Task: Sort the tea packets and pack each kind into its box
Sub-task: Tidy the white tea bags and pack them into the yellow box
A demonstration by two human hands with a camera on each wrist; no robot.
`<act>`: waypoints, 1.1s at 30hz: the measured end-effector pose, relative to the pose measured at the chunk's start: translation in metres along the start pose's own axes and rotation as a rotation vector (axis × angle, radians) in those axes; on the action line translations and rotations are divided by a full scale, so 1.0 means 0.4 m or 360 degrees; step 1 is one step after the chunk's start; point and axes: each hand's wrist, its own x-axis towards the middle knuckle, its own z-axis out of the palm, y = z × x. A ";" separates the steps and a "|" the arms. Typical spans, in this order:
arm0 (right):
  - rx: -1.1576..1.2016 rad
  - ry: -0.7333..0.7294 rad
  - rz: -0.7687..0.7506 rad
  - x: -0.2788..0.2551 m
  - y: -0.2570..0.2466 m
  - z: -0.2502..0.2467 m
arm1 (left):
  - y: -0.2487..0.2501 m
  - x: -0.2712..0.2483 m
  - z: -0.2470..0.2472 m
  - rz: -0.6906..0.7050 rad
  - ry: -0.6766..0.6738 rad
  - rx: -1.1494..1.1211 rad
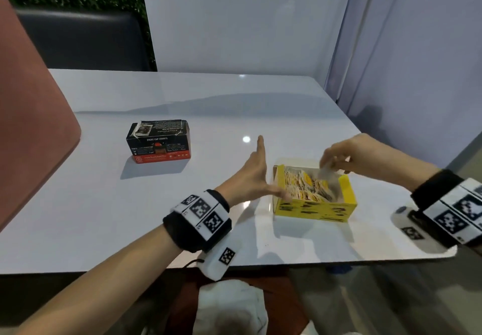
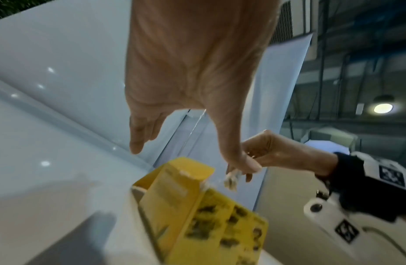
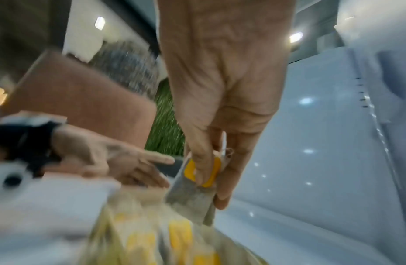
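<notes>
An open yellow box (image 1: 313, 210) (image 2: 204, 224) stands near the table's front right, filled with several yellow-tagged tea packets (image 1: 305, 186) (image 3: 156, 238). My right hand (image 1: 347, 156) (image 3: 211, 166) hovers over its far side and pinches one tea packet (image 1: 324, 171) (image 3: 193, 199) (image 2: 230, 181) with a yellow tag. My left hand (image 1: 257, 175) (image 2: 174, 125) is open with straight fingers beside the box's left wall, thumb by the near left corner. A closed black and red tea box (image 1: 159, 140) sits further left.
The white table (image 1: 221, 105) is glossy, with a white panel behind it and a pale wall on the right. A pink seat back (image 1: 31, 115) rises at the left edge. The table's front edge runs just before my wrists.
</notes>
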 end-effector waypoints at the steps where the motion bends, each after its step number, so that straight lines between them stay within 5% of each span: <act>1: -0.0241 -0.0164 -0.0059 0.006 0.017 0.008 | -0.010 0.013 0.013 -0.0009 -0.0095 0.0056; 5: -0.0731 -0.0640 -0.0296 0.011 0.030 0.052 | -0.028 0.052 0.061 0.0002 -0.0276 0.0103; 13: -0.1040 -0.0836 -0.0481 0.000 0.006 0.118 | -0.060 0.089 0.066 0.0109 -0.0259 0.0005; 22: -0.0377 -0.0651 -0.0261 0.029 -0.001 0.151 | -0.072 0.074 0.058 0.0063 -0.0203 0.0006; 33: -0.0084 -0.0320 -0.0134 0.000 -0.035 0.116 | -0.104 0.037 0.025 0.0080 -0.0134 -0.0014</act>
